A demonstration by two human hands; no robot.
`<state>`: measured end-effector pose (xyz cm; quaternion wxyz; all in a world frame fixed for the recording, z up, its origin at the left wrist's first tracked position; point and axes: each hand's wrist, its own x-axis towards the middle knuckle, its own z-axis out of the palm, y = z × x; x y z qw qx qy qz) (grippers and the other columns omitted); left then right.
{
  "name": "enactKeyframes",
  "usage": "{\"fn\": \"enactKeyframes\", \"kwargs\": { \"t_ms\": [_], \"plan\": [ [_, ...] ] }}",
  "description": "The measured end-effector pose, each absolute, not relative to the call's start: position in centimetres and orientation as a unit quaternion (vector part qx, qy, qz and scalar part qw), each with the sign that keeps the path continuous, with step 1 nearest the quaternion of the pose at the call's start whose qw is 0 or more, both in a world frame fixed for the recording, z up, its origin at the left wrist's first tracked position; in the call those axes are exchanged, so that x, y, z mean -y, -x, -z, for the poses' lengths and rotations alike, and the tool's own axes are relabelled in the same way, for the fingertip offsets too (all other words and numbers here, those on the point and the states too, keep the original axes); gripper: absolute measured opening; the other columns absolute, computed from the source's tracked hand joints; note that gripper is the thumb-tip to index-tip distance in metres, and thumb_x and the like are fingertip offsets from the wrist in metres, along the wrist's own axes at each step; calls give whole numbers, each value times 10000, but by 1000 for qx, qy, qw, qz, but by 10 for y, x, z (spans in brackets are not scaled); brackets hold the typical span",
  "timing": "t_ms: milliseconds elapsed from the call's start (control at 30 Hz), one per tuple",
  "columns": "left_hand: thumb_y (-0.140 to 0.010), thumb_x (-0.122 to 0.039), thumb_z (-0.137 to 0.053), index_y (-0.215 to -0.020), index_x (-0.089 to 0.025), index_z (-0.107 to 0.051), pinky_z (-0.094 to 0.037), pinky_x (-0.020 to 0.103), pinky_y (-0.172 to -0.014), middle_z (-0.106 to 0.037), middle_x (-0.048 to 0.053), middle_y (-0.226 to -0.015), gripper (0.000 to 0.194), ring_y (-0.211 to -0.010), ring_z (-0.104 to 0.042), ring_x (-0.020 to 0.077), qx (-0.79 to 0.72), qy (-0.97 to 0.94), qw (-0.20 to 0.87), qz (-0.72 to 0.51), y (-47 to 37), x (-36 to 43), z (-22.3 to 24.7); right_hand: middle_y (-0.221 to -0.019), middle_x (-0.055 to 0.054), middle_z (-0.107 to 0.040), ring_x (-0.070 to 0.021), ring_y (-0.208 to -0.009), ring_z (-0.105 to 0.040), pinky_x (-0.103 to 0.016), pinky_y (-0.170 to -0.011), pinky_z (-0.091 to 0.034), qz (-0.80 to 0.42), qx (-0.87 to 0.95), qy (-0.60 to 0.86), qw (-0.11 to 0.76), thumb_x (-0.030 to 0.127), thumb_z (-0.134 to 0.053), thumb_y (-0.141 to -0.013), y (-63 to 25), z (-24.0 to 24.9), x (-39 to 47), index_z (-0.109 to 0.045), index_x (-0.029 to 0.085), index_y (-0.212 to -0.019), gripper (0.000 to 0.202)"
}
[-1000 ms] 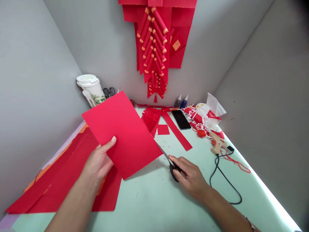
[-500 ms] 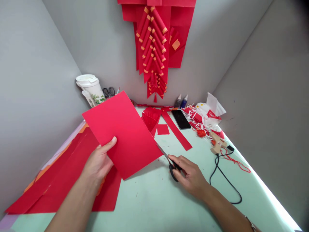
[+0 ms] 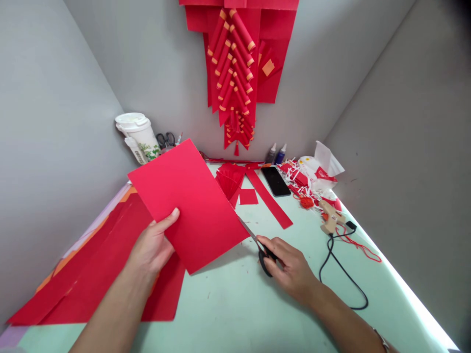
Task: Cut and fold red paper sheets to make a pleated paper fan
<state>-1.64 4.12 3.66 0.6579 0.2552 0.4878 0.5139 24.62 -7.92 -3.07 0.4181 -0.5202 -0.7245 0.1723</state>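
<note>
My left hand (image 3: 156,242) grips a large red sheet of paper (image 3: 191,206) by its lower left edge, thumb on top, and holds it tilted above the table. In my right hand (image 3: 290,267) is a pair of black-handled scissors (image 3: 265,257), fingers wrapped around the handles. The blades reach the sheet's right edge near its lower corner; whether they are parted is hard to make out. Beneath my left arm lie larger red sheets (image 3: 99,274) with orange paper under them. Beyond the held sheet are a red strip (image 3: 270,201) and a small red square (image 3: 248,197).
A phone (image 3: 275,181), two small bottles (image 3: 280,154) and a pile of paper scraps (image 3: 300,176) sit at the back right. A glue gun (image 3: 332,215) with a looped black cord lies at right. At back left stands a white bucket (image 3: 138,132). Red firecracker decorations (image 3: 235,63) hang ahead.
The red sheet and my left hand have shifted very slightly to the right. The scissors stay at the sheet's right edge, almost unmoved.
</note>
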Motion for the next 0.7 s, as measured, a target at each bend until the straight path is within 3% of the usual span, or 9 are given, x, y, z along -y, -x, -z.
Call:
{"fn": "enactKeyframes", "kwargs": {
  "t_ms": [433,700],
  "plan": [
    [-786,-151,-710,-1087,-213,-716,-626,350,-813,-694,68,-1235,308,-1100,-662,300,-487,-252,662,-511,17,-42,-38,-810,-21,-576,-142,-674,-564,-246,-662,-500,-169,732,511,418,145,-480,-905,-246,29,79,-525,232,-1343,449],
    [-780,-155,-717,-1090,-216,-713,-619,360,-833,-720,64,-1183,316,-1044,-690,293,-481,-250,663,-516,16,-41,-38,-795,-14,-568,-134,-666,-558,-229,-658,-497,-162,733,510,421,127,-479,-900,-246,28,79,-539,210,-1329,442]
  ]
}}
